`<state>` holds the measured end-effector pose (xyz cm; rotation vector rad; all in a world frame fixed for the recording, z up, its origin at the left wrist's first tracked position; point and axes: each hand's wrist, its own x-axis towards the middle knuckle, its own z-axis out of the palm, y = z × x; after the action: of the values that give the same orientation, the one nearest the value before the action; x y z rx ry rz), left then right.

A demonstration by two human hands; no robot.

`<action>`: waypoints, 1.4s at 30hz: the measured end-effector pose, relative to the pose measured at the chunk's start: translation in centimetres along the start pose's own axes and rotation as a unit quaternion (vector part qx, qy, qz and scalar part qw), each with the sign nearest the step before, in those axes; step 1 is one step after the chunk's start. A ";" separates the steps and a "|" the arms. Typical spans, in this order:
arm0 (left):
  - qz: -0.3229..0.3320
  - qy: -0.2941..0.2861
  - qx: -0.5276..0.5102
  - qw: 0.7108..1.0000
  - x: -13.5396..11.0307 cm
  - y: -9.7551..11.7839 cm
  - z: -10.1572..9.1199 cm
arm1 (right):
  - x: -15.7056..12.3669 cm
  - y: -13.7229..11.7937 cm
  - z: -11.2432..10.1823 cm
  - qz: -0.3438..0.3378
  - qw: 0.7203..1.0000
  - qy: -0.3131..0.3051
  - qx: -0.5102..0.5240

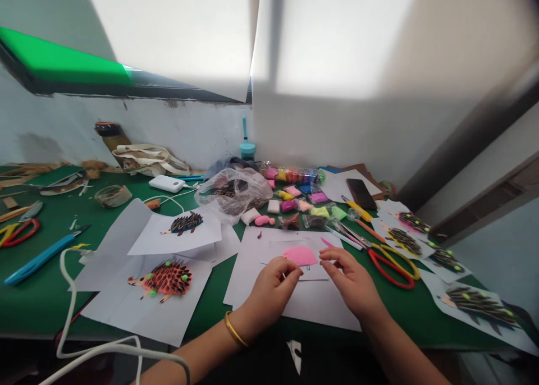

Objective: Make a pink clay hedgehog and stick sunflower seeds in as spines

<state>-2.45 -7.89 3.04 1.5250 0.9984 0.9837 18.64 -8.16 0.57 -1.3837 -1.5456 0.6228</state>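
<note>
A flat pink clay shape (300,255) lies on a small white sheet, which rests on larger white paper (246,281) in front of me. My left hand (278,284) is at its lower left edge, thumb and forefinger pinched together. Right of the shape, my right hand (351,278) also has thumb and forefinger closed at the tips. Whatever is between the fingertips of either hand is too small to make out. A thin pink strip (327,243) shows just above my right fingers. Behind the paper sits a lump of pink clay (265,220).
Several packets of coloured clay (290,205) lie behind the paper beside a plastic bag (233,191). Scissors (391,264) and a phone (361,194) are on the right. Hedgehog pictures (164,278) lie on both sides. A white cable (69,312) and a blue cutter (44,259) are left.
</note>
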 end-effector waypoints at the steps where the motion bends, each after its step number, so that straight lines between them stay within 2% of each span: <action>1: 0.036 -0.014 0.057 0.998 -0.2 -0.2 -0.3 | 0.2 0.3 -0.1 -0.002 1.000 -0.013 -0.014; 5: 0.125 -0.076 0.246 0.958 -1.0 -1.9 -0.9 | 0.3 0.9 0.6 -0.041 0.995 -0.073 -0.061; 8: 0.164 -0.076 0.320 0.930 -1.5 -3.2 -0.9 | 0.2 0.7 1.6 -0.062 0.986 -0.106 -0.113; 14: 0.178 -0.084 0.466 0.863 -1.7 -4.5 -0.3 | 0.7 0.6 3.6 -0.092 0.966 -0.115 -0.212; 17: 0.181 -0.082 0.499 0.844 -1.7 -4.5 -0.2 | 0.6 1.1 4.3 -0.100 0.963 -0.104 -0.229; 28: 0.172 -0.085 0.515 0.835 -1.7 -4.4 -0.1 | 0.1 1.4 4.8 -0.108 0.958 -0.075 -0.255; 42: 0.169 -0.090 0.518 0.834 -1.7 -4.4 -0.1 | 0.3 1.8 5.0 -0.106 0.957 -0.075 -0.260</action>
<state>-3.60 -8.87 -1.45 2.7126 1.2207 0.4675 15.08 -6.42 -3.00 -1.5433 -2.0474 0.1919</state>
